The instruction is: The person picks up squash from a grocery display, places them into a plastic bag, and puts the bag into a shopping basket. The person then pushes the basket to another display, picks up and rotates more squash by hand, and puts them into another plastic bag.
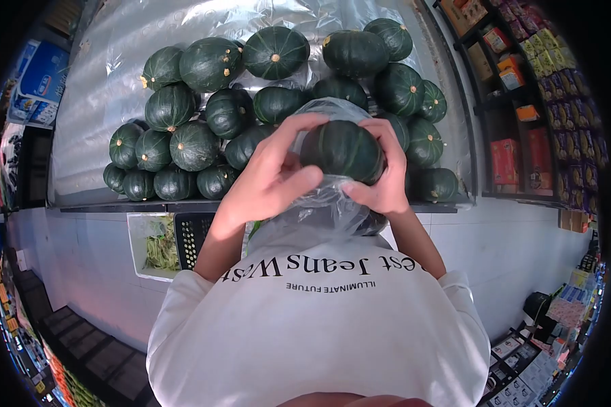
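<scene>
A dark green kabocha squash (343,150) is held up between my two hands in front of my chest. A clear plastic bag (316,210) hangs below the squash and also shows behind it; how far the squash is inside the bag I cannot tell. My left hand (271,173) curls around the squash's left side, thumb toward me. On the other side, my right hand (385,173) wraps the squash with its thumb near the bottom. Past my hands, several more squashes (195,146) lie in rows on a silver-lined display table (102,74).
Below the table's front edge stands a white foam box (138,247) with green vegetables, beside a black crate (190,234). Shelves with packaged goods (567,102) line the right side. A blue package (42,74) is at the far left. Pale tiled floor (95,251) surrounds me.
</scene>
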Tool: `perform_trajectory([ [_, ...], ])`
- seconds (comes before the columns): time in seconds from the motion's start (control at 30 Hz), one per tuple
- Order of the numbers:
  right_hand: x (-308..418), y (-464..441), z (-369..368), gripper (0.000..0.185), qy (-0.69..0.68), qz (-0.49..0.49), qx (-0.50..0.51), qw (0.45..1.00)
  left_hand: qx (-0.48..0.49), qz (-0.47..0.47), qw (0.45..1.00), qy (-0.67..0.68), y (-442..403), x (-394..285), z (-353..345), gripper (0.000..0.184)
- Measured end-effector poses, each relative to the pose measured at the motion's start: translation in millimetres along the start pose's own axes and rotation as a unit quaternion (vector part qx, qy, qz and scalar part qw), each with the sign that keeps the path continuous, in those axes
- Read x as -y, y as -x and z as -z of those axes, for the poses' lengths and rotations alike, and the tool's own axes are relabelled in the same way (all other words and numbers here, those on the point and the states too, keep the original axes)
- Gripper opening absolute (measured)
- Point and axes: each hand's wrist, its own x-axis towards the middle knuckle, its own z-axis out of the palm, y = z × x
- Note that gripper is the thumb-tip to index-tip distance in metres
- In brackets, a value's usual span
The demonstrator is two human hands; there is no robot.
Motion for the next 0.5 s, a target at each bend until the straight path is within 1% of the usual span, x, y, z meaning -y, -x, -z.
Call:
perform_trajectory([
  [0.03, 1.7, -7.5, -4.3, 0.057, -0.022, -0.01, -0.041, 0.999, -0.024, 0.029, 0.999, 0.009, -10.2, -2.9, -1.5, 0.048],
  [0.07, -1.4, -14.1, -8.9, 0.057, -0.044, -0.033, -0.064, 0.996, -0.048, 0.058, 0.997, 0.018, -21.0, -3.0, -3.9, 0.044],
  [0.1, -2.8, -22.4, -15.4, 0.058, -0.103, -0.056, -0.089, 0.989, -0.078, 0.036, 0.996, 0.015, -31.5, 7.0, -8.5, 0.036],
  [0.13, -3.7, -31.3, -21.4, 0.059, -0.161, -0.078, -0.113, 0.977, -0.105, -0.031, 0.993, 0.047, -45.3, 19.2, -12.5, 0.036],
  [0.2, -5.8, -47.5, -28.6, 0.062, -0.177, -0.07, -0.138, 0.972, -0.154, -0.002, 0.966, 0.206, -58.7, 28.4, -21.9, 0.038],
  [0.23, -9.7, -54.1, -32.8, 0.062, -0.196, -0.071, -0.152, 0.966, -0.178, -0.006, 0.945, 0.274, -61.8, 32.2, -30.0, 0.045],
  [0.27, -13.8, -57.4, -34.9, 0.062, -0.216, -0.073, -0.166, 0.959, -0.21, -0.009, 0.942, 0.261, -63.5, 35.0, -37.6, 0.051],
  [0.33, -25.1, -55.5, -36.3, 0.062, -0.233, -0.062, -0.156, 0.958, -0.21, -0.034, 0.925, 0.314, -64.4, 38.5, -39.7, 0.055],
  [0.4, -28.8, -51.8, -36.5, 0.062, -0.27, -0.053, -0.152, 0.949, -0.194, 0.001, 0.944, 0.268, -64.5, 37.1, -34.9, 0.057],
  [0.43, -28.0, -49.8, -35.0, 0.062, -0.279, -0.065, -0.131, 0.949, -0.187, 0.02, 0.951, 0.245, -64.5, 36.7, -32.5, 0.058],
  [0.5, -35.1, -45.9, -32.5, 0.062, -0.33, -0.1, -0.124, 0.931, -0.164, 0.015, 0.958, 0.234, -65.0, 43.8, -29.2, 0.06],
])
